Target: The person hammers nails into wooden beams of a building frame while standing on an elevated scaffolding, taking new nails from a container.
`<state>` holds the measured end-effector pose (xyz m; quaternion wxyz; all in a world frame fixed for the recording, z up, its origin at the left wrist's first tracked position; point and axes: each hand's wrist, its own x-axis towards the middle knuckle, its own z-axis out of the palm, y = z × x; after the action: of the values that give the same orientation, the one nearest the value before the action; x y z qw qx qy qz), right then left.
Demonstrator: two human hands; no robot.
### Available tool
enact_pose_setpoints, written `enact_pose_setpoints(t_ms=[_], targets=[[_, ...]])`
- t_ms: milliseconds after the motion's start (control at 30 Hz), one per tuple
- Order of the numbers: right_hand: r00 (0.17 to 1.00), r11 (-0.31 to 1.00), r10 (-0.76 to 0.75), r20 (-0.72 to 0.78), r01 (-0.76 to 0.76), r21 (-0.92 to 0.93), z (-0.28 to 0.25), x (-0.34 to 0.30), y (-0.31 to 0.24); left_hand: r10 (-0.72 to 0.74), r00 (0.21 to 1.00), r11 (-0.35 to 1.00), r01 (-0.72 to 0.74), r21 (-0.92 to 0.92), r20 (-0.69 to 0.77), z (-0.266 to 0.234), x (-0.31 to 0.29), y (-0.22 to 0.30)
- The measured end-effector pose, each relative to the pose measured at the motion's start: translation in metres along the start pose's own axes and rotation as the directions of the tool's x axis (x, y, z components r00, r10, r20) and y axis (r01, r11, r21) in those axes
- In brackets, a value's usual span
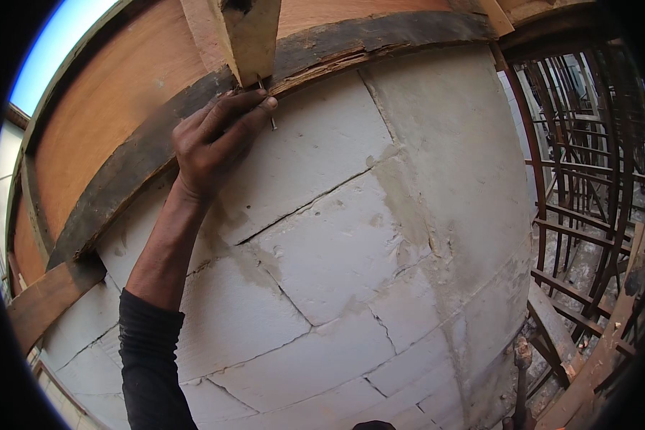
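Observation:
High in the view, my left hand (215,140) pinches a nail (273,123) between its fingertips. The nail's head end hangs below the fingers; its upper end reaches the lower end of a wooden post (254,43). Behind the fingers runs a dark, weathered plank (380,39) with a splintered lower edge. My right hand (523,421) is at the lower right rim, only partly visible and dark. It grips the handle of what looks like a hammer (522,355), held upright with its head at the top.
A pale block wall (322,236) with cracked joints and a grey plastered strip (451,143) fills the middle. Plywood panels (115,122) stand at upper left, above a wooden board (57,294). Many upright props and crosspieces (580,165) crowd the right, with loose timber (602,365) below.

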<state>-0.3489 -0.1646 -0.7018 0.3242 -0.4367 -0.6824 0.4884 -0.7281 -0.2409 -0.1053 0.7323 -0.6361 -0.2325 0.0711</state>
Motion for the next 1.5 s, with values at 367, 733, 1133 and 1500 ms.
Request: enact_pose_setpoints(t_ms=[367, 733, 1133, 1500], targets=[[0.806, 0.768, -0.592, 0.012, 0.561, 0.309, 0.070, 0.140, -0.123, 0.002, 1.000, 1.000, -0.002, -0.002, 0.015, -0.002, 0.008, 0.002], [0.688, 0.570, -0.720, 0.089, 0.513, 0.642, 0.102, 0.160, -0.211, -0.053, 0.996, 0.999, 0.053, -0.005, -0.069, 0.005, 0.004, 0.008], [0.705, -0.057, -0.702, -0.106, 0.092, 0.994, 0.191, 0.102, -0.370, -0.100, 0.991, 0.994, 0.095, -0.059, -0.085, 0.009, 0.022, 0.012], [0.645, -0.083, -0.759, -0.089, 0.040, 0.996, 0.199, 0.103, -0.396, -0.018, 0.992, 0.993, 0.032, -0.115, 0.126, -0.001, 0.020, -0.027]])
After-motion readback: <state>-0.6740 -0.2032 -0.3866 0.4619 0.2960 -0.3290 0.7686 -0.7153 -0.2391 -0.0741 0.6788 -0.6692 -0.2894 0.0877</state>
